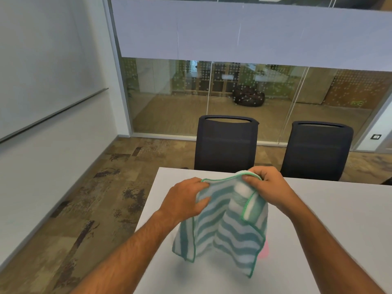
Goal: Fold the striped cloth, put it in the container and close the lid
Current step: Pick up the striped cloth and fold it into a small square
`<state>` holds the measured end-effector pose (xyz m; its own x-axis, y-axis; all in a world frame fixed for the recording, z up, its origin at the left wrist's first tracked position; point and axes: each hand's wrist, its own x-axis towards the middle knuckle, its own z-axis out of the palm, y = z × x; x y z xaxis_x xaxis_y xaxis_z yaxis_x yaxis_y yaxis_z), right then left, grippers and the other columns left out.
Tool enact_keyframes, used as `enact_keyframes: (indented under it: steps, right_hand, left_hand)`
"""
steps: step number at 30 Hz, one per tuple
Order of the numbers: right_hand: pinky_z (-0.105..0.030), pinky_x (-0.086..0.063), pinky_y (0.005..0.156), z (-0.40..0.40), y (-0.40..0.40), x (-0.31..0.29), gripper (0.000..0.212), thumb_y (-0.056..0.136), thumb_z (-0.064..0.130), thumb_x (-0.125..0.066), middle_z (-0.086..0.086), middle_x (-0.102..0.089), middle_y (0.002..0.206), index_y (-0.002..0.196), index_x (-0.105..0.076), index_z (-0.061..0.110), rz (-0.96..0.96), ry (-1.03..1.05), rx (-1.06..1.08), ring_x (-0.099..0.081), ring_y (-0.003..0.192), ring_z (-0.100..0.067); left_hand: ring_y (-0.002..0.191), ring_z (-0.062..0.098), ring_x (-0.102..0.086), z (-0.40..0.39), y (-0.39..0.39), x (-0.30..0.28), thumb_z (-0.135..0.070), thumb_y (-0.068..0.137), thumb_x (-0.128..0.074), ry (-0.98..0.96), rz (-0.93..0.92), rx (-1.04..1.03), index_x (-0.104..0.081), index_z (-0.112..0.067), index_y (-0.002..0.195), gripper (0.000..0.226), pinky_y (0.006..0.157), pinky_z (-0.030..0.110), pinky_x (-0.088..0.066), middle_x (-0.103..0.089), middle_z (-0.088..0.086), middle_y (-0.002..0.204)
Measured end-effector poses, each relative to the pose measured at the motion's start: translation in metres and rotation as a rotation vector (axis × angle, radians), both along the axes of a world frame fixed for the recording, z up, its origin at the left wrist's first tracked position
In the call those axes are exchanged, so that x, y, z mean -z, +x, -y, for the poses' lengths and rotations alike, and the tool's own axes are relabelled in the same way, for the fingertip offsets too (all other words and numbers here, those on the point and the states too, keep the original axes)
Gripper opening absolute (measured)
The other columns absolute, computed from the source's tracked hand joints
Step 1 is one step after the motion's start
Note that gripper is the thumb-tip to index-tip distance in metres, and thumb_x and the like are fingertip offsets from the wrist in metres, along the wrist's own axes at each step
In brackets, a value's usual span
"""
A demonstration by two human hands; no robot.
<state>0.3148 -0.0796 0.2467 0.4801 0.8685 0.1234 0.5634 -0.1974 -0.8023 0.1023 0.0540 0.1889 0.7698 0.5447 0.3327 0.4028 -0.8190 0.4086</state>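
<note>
A green-and-white striped cloth point(224, 228) with green stitched edging hangs in the air above the white table point(331, 219). My left hand point(184, 198) pinches its upper left edge. My right hand point(265, 183) grips the upper right corner, which is bunched and folded over. The cloth droops in loose folds, its lower edge just above the tabletop. A small patch of pink point(265, 250) shows behind the cloth's lower right side; I cannot tell what it is. No container is visible.
Two dark office chairs point(227, 145) point(316, 151) stand at the table's far edge. The table's left edge runs diagonally, with patterned carpet beyond it. A whiteboard wall is at the left and a glass partition at the back.
</note>
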Motion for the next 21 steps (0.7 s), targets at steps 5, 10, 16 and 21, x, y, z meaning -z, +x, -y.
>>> enact_keyframes:
  steps: [5,10,16,21]
  right_hand:
    - [-0.041,-0.06,0.078,0.004,0.003,-0.004,0.015,0.094,0.021,-0.062,0.005,-0.075,0.087,0.092,-0.076,0.026,0.046,-0.014,-0.04,-0.07,0.086,-0.017]
    - [-0.027,-0.062,0.073,0.012,-0.001,0.0,0.037,0.088,0.008,-0.067,0.024,-0.064,0.101,0.098,-0.054,0.041,0.14,-0.011,-0.053,-0.068,0.087,-0.016]
    - [-0.027,-0.055,0.068,0.02,-0.017,0.016,0.039,0.071,-0.011,-0.063,0.008,-0.071,0.087,0.071,-0.07,0.027,0.447,0.099,-0.101,-0.065,0.078,-0.011]
    - [-0.038,-0.056,0.089,0.016,-0.036,0.033,0.035,0.083,-0.002,-0.056,-0.006,-0.076,0.106,0.101,-0.079,0.016,0.426,-0.087,-0.061,-0.069,0.094,-0.026]
  left_hand:
    - [0.114,0.019,-0.064,0.005,0.009,-0.026,-0.017,0.088,-0.057,0.027,0.199,-0.056,-0.067,-0.015,0.124,0.038,0.104,0.03,-0.049,-0.068,0.003,0.128]
    - [0.125,0.017,-0.058,0.009,0.014,-0.063,0.001,0.081,-0.053,0.07,0.257,-0.097,-0.063,-0.016,0.13,0.052,0.106,0.032,-0.048,-0.061,-0.001,0.138]
    - [0.123,0.017,-0.059,0.012,0.017,-0.104,0.007,0.076,-0.048,0.085,0.4,-0.153,-0.067,-0.011,0.123,0.054,0.108,0.033,-0.046,-0.065,0.001,0.133]
    - [0.125,0.017,-0.057,0.012,0.02,-0.123,0.008,0.08,-0.048,0.073,0.459,-0.181,-0.066,-0.007,0.125,0.051,0.109,0.027,-0.041,-0.064,0.004,0.133]
